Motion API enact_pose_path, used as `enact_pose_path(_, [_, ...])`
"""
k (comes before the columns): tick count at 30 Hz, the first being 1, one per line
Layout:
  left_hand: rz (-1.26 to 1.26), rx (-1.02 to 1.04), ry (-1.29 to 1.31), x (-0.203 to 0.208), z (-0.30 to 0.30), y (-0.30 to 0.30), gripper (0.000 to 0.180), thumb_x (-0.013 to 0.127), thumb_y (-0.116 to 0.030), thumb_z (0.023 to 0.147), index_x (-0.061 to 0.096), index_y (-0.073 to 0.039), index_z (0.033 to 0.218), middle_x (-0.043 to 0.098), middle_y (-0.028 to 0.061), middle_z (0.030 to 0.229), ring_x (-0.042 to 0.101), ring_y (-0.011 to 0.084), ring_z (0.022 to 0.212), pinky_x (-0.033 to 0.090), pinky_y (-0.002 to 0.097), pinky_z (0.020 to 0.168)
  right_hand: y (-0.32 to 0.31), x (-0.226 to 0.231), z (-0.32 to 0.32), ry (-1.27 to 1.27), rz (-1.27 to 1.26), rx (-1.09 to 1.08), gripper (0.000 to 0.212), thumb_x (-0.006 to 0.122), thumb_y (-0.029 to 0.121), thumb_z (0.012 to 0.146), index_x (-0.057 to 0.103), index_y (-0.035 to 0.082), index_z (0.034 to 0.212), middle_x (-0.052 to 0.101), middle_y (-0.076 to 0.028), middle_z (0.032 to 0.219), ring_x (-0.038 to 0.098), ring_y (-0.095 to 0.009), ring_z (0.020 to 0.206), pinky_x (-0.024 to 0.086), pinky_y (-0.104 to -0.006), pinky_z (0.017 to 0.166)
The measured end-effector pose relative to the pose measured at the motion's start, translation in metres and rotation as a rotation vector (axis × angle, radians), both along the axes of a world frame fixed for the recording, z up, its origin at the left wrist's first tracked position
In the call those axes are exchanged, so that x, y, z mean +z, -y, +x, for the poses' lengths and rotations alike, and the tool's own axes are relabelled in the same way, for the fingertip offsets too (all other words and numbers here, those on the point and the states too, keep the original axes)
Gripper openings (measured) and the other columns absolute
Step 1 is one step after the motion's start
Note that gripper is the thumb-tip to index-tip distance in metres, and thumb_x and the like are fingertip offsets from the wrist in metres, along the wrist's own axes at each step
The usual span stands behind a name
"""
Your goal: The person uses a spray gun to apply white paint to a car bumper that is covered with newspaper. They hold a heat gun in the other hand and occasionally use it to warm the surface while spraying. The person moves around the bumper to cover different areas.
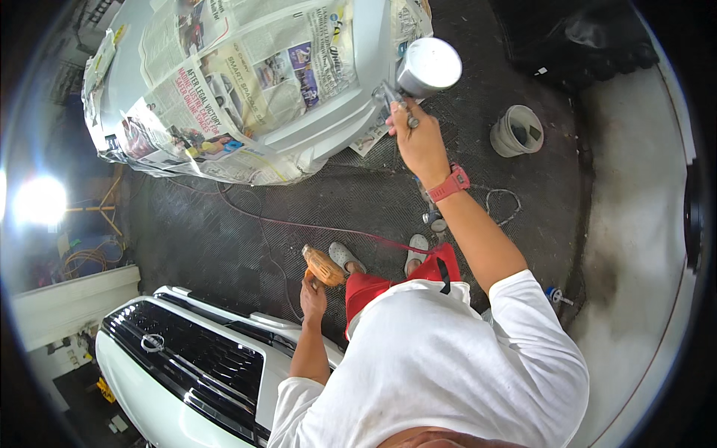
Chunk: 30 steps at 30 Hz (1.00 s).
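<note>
White T-shirt point(448, 358) nearest, five o'clock. At one, spray gun point(386, 95) in curled right hand point(423, 145), cup point(431, 66) uppermost, presumably for gravity feed; at seven, orange pistol-shaped tool point(326, 267) in wrapped left hand point(314, 300).

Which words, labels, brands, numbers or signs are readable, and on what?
Locations only; no wording or brands copied.
Newspaper sheets on grey car body: large headlines legible; small print too small.
Black grille: round emblem, no legible word.
Red wristwatch: too small to read.
Spray gun, orange handheld tool: nothing legible.
</note>
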<state>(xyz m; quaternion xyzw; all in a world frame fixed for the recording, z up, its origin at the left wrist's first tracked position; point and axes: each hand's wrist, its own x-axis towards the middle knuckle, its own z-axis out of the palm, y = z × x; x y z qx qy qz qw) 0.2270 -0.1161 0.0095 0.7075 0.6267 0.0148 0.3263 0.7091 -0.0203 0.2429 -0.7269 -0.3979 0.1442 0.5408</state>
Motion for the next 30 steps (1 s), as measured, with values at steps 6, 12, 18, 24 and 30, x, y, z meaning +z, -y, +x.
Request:
enact_pose_path(6, [-0.152,0.153,0.015,-0.038,-0.068,-0.050,0.040,0.055,-0.028,0.101,0.051,-0.002,0.132,0.069,0.0282,0.121,0.066,0.0504,0.111,0.052,0.0558,0.093,-0.038,-0.002,-0.055,0.121,-0.157,-0.109,0.043,0.052,0.035,0.111,0.067,-0.004,0.117,0.075,-0.013,0.081,0.073,-0.020,0.070,0.057,-0.0361,0.068])
enact_pose_path(12, [-0.216,0.248,0.022,-0.066,-0.126,-0.094,0.042,0.055,-0.030,0.101,0.052,-0.004,0.133,0.071,0.0269,0.118,0.067,0.0488,0.111,0.051,0.0553,0.095,-0.079,0.028,-0.081,-0.013,-0.217,-0.302,0.049,0.048,0.045,0.111,0.069,0.001,0.122,0.075,-0.007,0.086,0.073,-0.012,0.073,0.053,-0.0266,0.044])
enact_pose_path(18, [-0.310,0.371,0.071,-0.093,-0.174,-0.130,0.049,0.056,-0.043,0.104,0.053,-0.006,0.134,0.073,0.0242,0.118,0.069,0.0454,0.113,0.051,0.0523,0.096,-0.106,0.050,-0.116,0.006,-0.177,-0.449,0.054,0.051,0.045,0.109,0.067,-0.005,0.120,0.074,-0.010,0.080,0.074,-0.019,0.068,0.056,-0.0340,0.057])
enact_pose_path(24, [-0.371,0.403,0.033,-0.083,-0.188,-0.152,0.058,0.047,-0.054,0.107,0.051,-0.006,0.138,0.068,0.0259,0.129,0.065,0.0473,0.119,0.051,0.0515,0.099,-0.125,0.035,-0.120,0.161,-0.153,-0.471,0.053,0.051,0.042,0.109,0.067,-0.008,0.118,0.076,-0.017,0.083,0.075,-0.026,0.072,0.059,-0.0401,0.071])
enact_pose_path(30, [-0.420,0.484,0.111,-0.091,-0.194,-0.154,0.055,0.047,-0.050,0.108,0.050,-0.006,0.142,0.067,0.0251,0.130,0.063,0.0434,0.125,0.048,0.0490,0.104,-0.133,-0.005,-0.126,0.163,-0.289,-0.492,0.054,0.050,0.043,0.109,0.069,-0.007,0.118,0.073,-0.021,0.079,0.075,-0.034,0.073,0.058,-0.0447,0.071])
